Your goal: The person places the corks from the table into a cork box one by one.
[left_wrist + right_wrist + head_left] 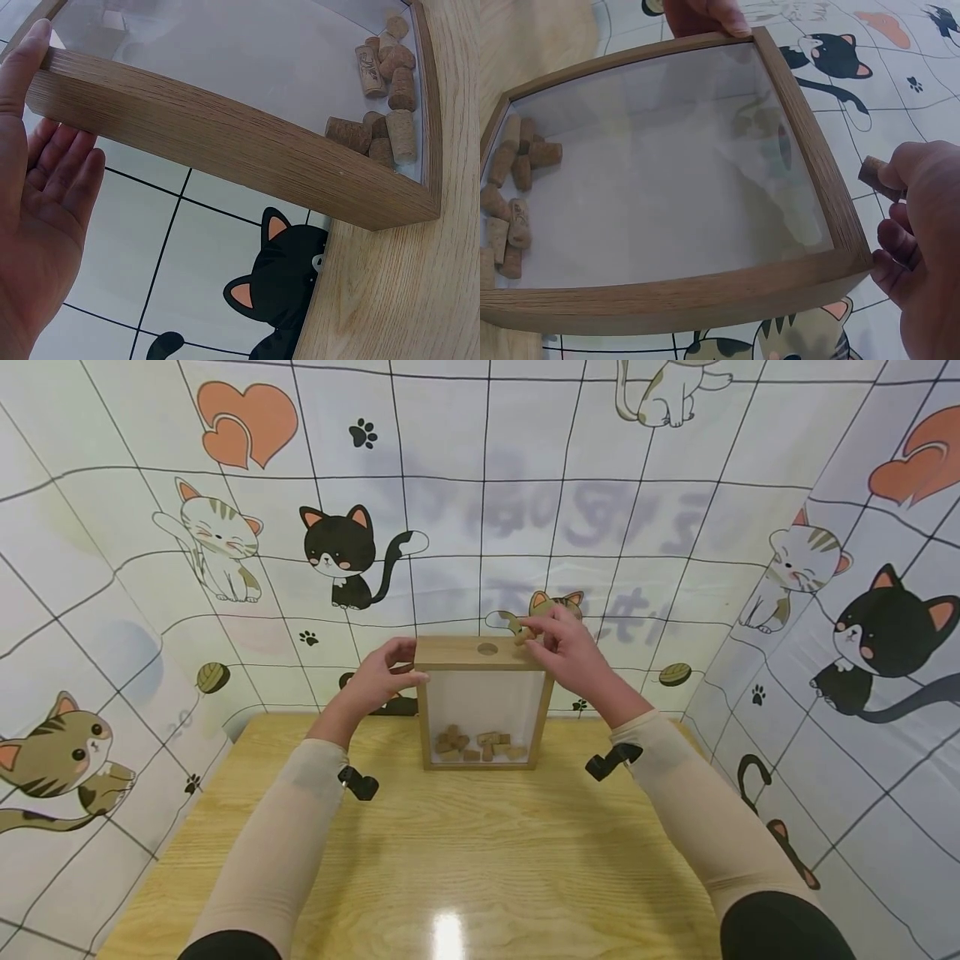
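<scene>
A wooden shadow box point(450, 653) with a clear front stands upright on the table, a round hole point(487, 649) in its top. Several wine corks point(452, 741) lie along the bottom inside it. My left hand point(375, 679) holds the box by its upper left corner, thumb at the front edge and fingers behind, as the left wrist view point(49, 187) also shows. Over the top's right end, my right hand point(573, 652) pinches a single cork point(876, 175) between thumb and fingers. Its lower fingers are right at the box's upper right corner.
The light wood table point(480, 852) extends in front of the box. Close behind and at both sides hangs a white gridded sheet point(450, 527) printed with cats, hearts and paw marks. Black clips point(611, 762) sit on the sleeves at the wrists.
</scene>
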Motion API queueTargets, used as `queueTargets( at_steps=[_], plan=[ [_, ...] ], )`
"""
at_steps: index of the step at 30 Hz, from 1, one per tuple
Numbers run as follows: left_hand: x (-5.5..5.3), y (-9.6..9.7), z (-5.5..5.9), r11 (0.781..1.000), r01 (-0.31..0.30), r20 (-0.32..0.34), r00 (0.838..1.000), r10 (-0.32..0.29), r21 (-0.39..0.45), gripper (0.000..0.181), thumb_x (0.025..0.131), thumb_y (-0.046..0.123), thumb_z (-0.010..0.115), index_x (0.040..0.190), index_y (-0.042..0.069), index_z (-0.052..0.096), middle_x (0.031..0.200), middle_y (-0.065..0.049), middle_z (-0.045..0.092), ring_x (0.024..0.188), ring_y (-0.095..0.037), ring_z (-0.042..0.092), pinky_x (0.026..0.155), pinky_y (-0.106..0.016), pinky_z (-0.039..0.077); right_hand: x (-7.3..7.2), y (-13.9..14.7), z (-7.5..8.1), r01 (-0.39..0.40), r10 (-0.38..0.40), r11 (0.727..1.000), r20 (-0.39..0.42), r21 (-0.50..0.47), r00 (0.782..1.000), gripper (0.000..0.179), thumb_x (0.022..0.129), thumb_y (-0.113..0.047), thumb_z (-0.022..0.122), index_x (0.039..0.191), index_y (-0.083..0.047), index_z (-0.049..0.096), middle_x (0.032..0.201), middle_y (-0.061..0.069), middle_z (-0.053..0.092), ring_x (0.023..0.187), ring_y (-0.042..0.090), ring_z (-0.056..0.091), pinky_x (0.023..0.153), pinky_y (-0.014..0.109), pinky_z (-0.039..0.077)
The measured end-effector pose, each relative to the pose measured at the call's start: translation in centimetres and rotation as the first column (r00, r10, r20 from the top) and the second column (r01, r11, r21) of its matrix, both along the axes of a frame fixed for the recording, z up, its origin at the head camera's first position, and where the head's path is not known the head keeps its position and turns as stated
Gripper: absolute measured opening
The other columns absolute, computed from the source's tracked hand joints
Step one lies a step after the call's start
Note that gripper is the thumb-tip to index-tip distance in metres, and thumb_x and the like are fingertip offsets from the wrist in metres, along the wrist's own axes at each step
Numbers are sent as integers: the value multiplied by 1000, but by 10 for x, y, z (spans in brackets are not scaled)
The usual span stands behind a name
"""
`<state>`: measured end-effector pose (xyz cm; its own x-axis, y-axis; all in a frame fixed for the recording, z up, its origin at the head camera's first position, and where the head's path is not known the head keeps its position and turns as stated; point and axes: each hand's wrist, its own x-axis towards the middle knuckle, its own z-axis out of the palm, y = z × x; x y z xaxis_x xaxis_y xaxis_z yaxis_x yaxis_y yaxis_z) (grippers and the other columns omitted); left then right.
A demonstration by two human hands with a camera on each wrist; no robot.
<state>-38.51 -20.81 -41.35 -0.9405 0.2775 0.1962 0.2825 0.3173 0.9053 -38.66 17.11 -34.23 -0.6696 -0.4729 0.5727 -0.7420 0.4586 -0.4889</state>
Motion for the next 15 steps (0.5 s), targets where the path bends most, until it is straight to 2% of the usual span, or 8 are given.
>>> queueTargets(
  at_steps=[7,15],
  plan=[
    [2,1,2,1000,-1,9,1000,1,9,78,102,25,85,166,9,43,159,-18,52,155,-40,47,127,-56,43,-5,-13,5,-39,38,998,11,49,999,33,111,-10,67,143,-8,73,106,12,48,74,21,41,72,39,41],
    [4,2,3,1000,-5,17,1000,4,19,77,101,24,85,165,11,45,158,-17,54,155,-41,46,127,-57,42,-10,-22,9,-51,46,994,49,99,998,31,110,-8,64,140,-9,73,113,8,54,77,21,46,71,36,44]
  ],
)
